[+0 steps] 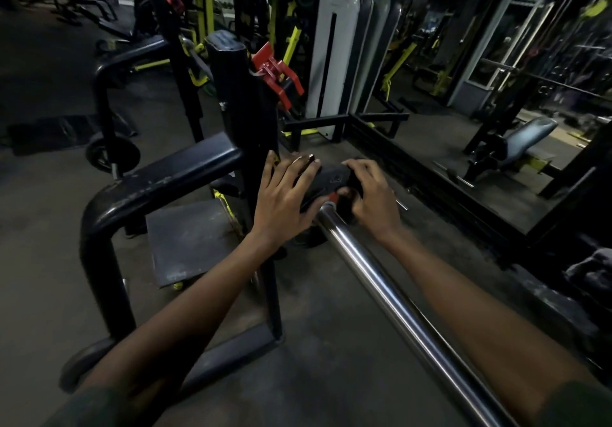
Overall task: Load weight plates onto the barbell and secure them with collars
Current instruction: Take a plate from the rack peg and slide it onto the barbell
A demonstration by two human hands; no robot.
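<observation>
The bar runs as a bright chrome sleeve from near right up to far centre, where its end meets a dark plate. That long axis is what the coming move turns on: the plate sits square across the bar, so any push or slide has to go straight along the sleeve, away from the person. A small red part shows right at the plate's hub where the bar enters; whether it is a collar or a ring on the sleeve cannot be told in this light.

Both hands are on the plate, one to each side of the bar. The left hand lies flat and wide, fingers spread over the plate's near face and upper left edge, pressing rather than gripping. The right hand is curled over the plate's right edge, fingers wrapped round the rim and thumb down near the hub, so it holds the plate. Neither is clearly nearer; they flank the sleeve evenly.

Judging from this, the plate is on the sleeve and being seated inward. No separate collar is in either hand. A black rack post with a red hook stands just left and beyond the plate, close enough that the left fingers could brush it.
</observation>
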